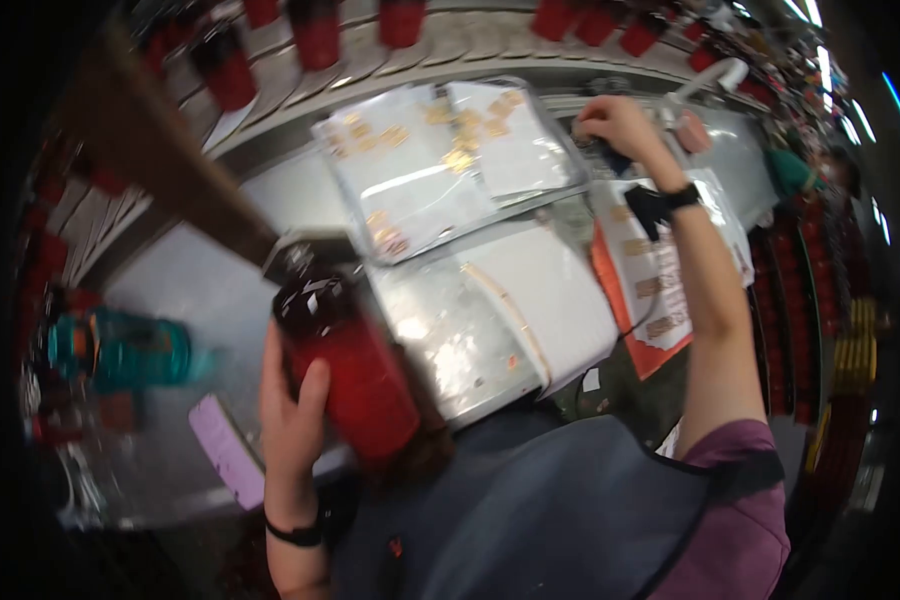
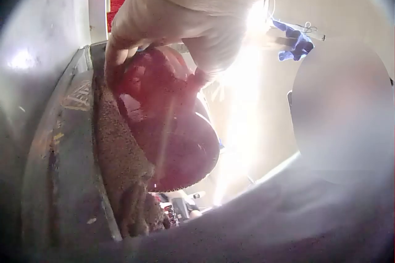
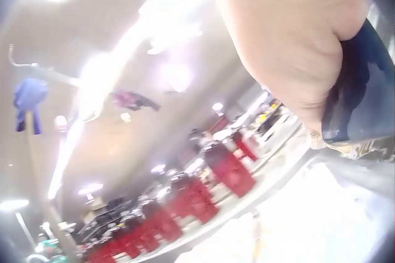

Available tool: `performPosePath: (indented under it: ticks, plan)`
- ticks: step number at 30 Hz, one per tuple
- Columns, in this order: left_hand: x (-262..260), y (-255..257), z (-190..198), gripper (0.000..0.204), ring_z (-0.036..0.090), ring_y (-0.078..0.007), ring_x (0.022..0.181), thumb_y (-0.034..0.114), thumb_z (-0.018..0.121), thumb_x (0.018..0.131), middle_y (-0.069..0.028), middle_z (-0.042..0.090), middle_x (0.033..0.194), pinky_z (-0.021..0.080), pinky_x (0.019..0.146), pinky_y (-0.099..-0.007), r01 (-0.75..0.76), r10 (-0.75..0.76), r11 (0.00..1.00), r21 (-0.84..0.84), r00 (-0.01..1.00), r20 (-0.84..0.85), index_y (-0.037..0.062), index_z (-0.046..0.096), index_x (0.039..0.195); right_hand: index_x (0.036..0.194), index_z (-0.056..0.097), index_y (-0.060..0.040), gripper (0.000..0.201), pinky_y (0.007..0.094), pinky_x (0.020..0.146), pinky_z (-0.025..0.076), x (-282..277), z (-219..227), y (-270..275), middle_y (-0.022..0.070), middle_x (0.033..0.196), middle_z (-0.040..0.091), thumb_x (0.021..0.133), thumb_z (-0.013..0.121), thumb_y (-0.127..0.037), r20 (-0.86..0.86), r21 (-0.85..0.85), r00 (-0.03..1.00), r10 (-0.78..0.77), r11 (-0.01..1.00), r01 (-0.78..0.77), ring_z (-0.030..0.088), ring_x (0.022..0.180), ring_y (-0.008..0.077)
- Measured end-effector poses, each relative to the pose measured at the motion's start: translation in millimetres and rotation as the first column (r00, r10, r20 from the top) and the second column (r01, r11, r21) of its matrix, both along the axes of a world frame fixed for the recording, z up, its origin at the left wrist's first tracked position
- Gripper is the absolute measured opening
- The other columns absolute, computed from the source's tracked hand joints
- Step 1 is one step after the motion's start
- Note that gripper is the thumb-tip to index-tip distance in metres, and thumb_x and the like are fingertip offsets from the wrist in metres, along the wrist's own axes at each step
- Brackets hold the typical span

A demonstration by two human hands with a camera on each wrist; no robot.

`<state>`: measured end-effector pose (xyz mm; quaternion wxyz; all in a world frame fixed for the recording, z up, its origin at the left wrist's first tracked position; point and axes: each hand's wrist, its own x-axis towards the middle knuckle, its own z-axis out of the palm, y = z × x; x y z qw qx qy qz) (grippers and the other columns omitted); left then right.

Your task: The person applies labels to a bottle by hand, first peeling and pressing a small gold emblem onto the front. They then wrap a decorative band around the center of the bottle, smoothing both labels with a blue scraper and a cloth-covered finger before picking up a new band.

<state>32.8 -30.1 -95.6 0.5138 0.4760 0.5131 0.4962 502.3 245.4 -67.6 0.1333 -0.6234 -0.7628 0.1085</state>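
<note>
My left hand [image 1: 292,425] grips a glossy red vase-like vessel [image 1: 362,392] with a dark top, tilted close to the apron. In the left wrist view, fingers and thumb curl round the rounded red body [image 2: 176,133]. My right hand [image 1: 622,128] reaches out past the tray's far right corner with its fingers curled. Against its palm in the right wrist view lies a dark blue glossy piece [image 3: 364,93]; its kind is unclear. The tray [image 1: 410,256] between the hands holds white sheets with several gold decals [image 1: 458,160].
Several similar red vessels [image 1: 315,40] line the slatted conveyor behind the bench. A teal bottle [image 1: 135,348] and a pale purple block [image 1: 226,450] lie at left. A white folded cloth [image 1: 550,290] is in front of the tray, beside decal sheets on an orange folder [image 1: 658,355].
</note>
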Motion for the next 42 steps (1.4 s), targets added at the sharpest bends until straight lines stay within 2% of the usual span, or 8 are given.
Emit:
performPosePath:
  ticks: [3, 5, 12, 17, 21, 32, 34, 42]
  plan:
    - [-1, 3, -2, 0.064, 0.046, -0.0234, 0.134, 0.007, 0.053, 0.098, -0.0162, 0.044, 0.148, 0.035, 0.112, -0.0357, 0.047, -0.048, 0.999, 0.012, 0.995, 0.088, -0.0031, 0.024, 0.154, 0.097, 0.074, -0.0055, 0.017, 0.0272, 0.068, 0.05, -90, 59, -65, 0.0062, 0.08, 0.071, 0.086, 0.07, -0.018, -0.094, 0.001, 0.977, 0.189, 0.982, -0.19, 0.066, 0.072, 0.0128]
    - [1, 6, -1, 0.064, 0.046, -0.0228, 0.134, 0.01, 0.051, 0.1, -0.0156, 0.044, 0.148, 0.035, 0.113, -0.0357, 0.079, -0.083, 0.997, 0.024, 0.978, 0.19, -0.0019, 0.022, 0.155, 0.098, 0.072, -0.0021, 0.011, 0.0192, 0.067, 0.047, -141, 77, -109, -0.0006, 0.086, 0.071, 0.091, 0.066, -0.007, -0.45, -0.107, 0.831, 0.328, 0.903, -0.415, 0.061, 0.075, 0.0022]
    - [1, 3, -11, 0.064, 0.047, -0.0222, 0.132, 0.034, 0.038, 0.108, -0.0188, 0.044, 0.147, 0.034, 0.112, -0.0339, -0.024, 0.025, 1.0, -0.007, 0.972, 0.235, -0.005, 0.019, 0.155, 0.098, 0.072, -0.0028, 0.011, 0.019, 0.062, 0.039, -254, 94, -187, -0.0036, 0.082, 0.069, 0.088, 0.069, -0.005, -0.76, -0.314, 0.567, 0.316, 0.586, -0.747, 0.048, 0.066, 0.001]
    - [-5, -4, -3, 0.069, 0.039, -0.0234, 0.14, 0.049, 0.027, 0.107, -0.0138, 0.035, 0.155, 0.033, 0.114, -0.0364, -0.015, 0.018, 1.0, -0.022, 0.99, 0.14, 0.0014, 0.019, 0.157, 0.097, 0.071, -0.0025, 0.011, 0.0225, 0.063, 0.045, -278, 58, -178, 0.0004, 0.074, 0.066, 0.088, 0.068, -0.007, -0.693, -0.225, 0.604, 0.395, 0.677, -0.701, 0.054, 0.066, 0.0056]
    - [2, -6, -2, 0.094, 0.036, -0.0316, 0.141, 0.027, 0.073, 0.09, -0.0252, 0.029, 0.153, 0.034, 0.114, -0.0383, -0.029, 0.026, 0.999, 0.018, 0.988, 0.15, -0.0089, 0.014, 0.153, 0.095, 0.071, -0.0042, 0.011, 0.0265, 0.064, 0.048, -281, 60, -179, 0.0033, 0.072, 0.065, 0.086, 0.07, -0.011, -0.579, -0.142, 0.671, 0.463, 0.754, -0.642, 0.059, 0.067, 0.0125]
    - [15, -3, -4, 0.097, 0.047, -0.0285, 0.129, 0.022, 0.077, 0.085, -0.023, 0.041, 0.14, 0.041, 0.107, -0.0381, -0.077, 0.077, 0.993, 0.09, 0.997, 0.0, -0.0095, 0.015, 0.152, 0.091, 0.072, -0.0049, 0.01, 0.0277, 0.065, 0.05, -286, 56, -174, 0.006, 0.079, 0.065, 0.085, 0.071, -0.012, -0.516, -0.053, 0.687, 0.512, 0.781, -0.622, 0.061, 0.068, 0.0153]
    - [16, -2, -4, 0.097, 0.048, -0.0284, 0.129, 0.022, 0.077, 0.085, -0.023, 0.041, 0.139, 0.042, 0.107, -0.0378, -0.084, 0.083, 0.993, 0.085, 0.996, 0.008, -0.0092, 0.015, 0.152, 0.095, 0.071, -0.0025, 0.01, 0.0218, 0.064, 0.043, -285, 52, -172, -0.0005, 0.084, 0.062, 0.088, 0.071, -0.009, -0.513, -0.045, 0.672, 0.534, 0.765, -0.642, 0.052, 0.069, 0.0056]
    - [17, -3, -8, 0.099, 0.05, -0.0292, 0.125, 0.022, 0.077, 0.085, -0.0214, 0.042, 0.135, 0.044, 0.105, -0.0389, -0.074, 0.079, 0.988, 0.138, 0.996, -0.036, -0.0061, 0.012, 0.154, 0.097, 0.071, -0.0016, 0.01, 0.0198, 0.065, 0.044, -286, 52, -171, -0.0027, 0.083, 0.063, 0.09, 0.07, -0.008, -0.567, -0.116, 0.685, 0.458, 0.779, -0.617, 0.053, 0.071, 0.0026]
